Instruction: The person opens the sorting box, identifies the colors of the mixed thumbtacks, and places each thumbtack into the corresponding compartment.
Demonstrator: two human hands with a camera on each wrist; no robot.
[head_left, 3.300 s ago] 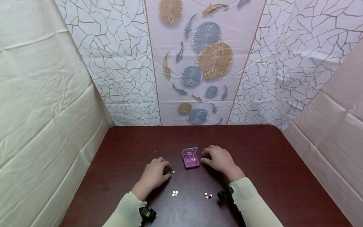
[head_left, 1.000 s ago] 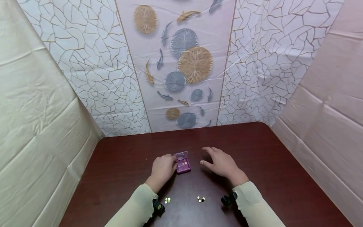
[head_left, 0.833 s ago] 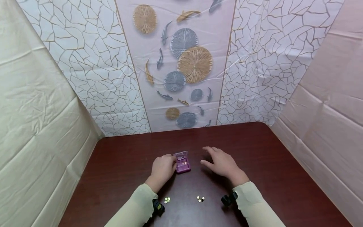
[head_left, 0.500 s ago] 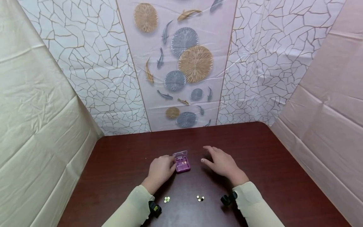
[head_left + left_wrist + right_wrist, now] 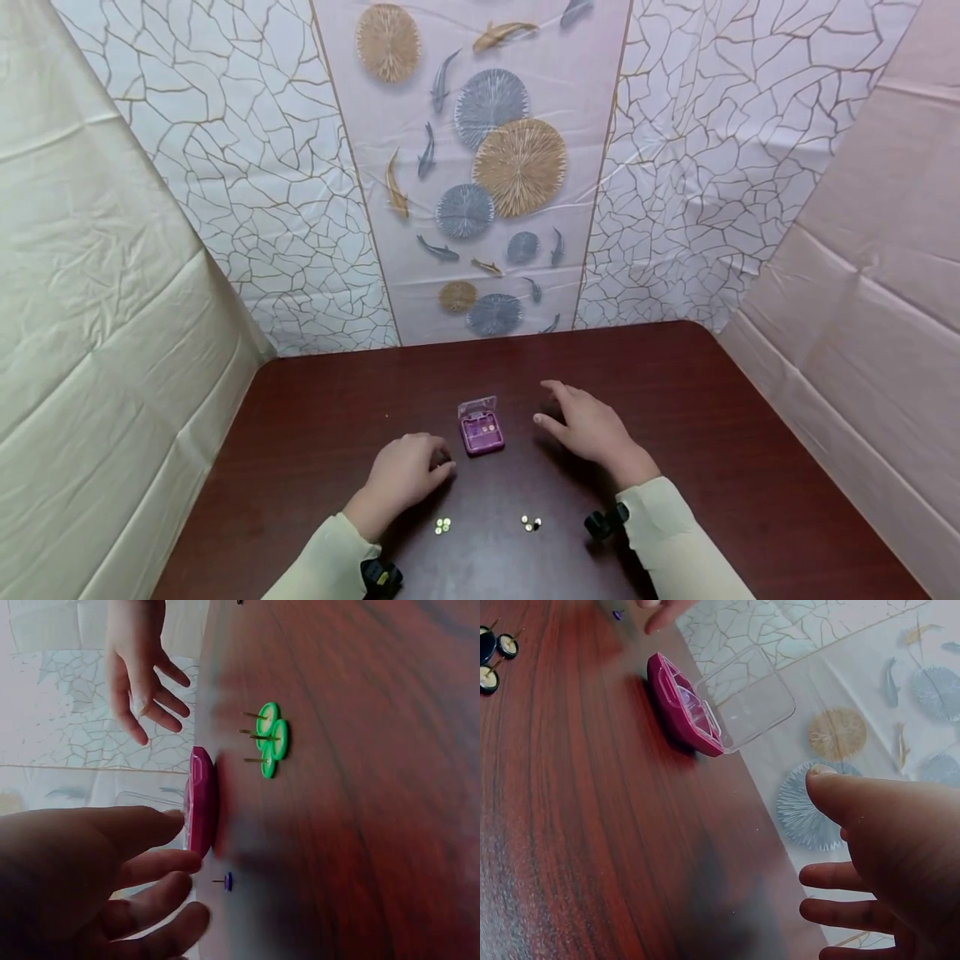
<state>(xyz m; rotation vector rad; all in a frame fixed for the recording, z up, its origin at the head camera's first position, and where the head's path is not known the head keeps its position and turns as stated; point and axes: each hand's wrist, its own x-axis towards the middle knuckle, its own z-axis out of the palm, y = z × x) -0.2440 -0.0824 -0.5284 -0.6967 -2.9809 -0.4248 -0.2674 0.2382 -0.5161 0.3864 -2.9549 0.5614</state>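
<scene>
A small purple pill box (image 5: 482, 435) with its clear lid (image 5: 750, 697) raised stands on the table, small pale-topped pieces inside it. My left hand (image 5: 405, 475) is just left and in front of it, fingers loosely bent, nothing held. Close to those fingers a purple thumbtack (image 5: 228, 882) lies pin up; the hand hides it in the head view. To the box's right, my right hand (image 5: 588, 425) hovers low over the table with thumb and fingers spread apart, holding nothing. Nearer the front lie green thumbtacks (image 5: 279, 739) in a tight cluster and a group of black thumbtacks (image 5: 507, 646).
The dark red-brown wooden table (image 5: 337, 400) has a patterned cloth (image 5: 517, 167) hanging behind its far edge. Cream cloths flank it on the left (image 5: 112, 333) and right (image 5: 840, 300). Both wrists carry a black camera (image 5: 381, 575).
My left hand was at the left side of the pill box and has drawn back towards the front left. The right hand has barely moved. The tack seen beside the left hand earliest has left that spot.
</scene>
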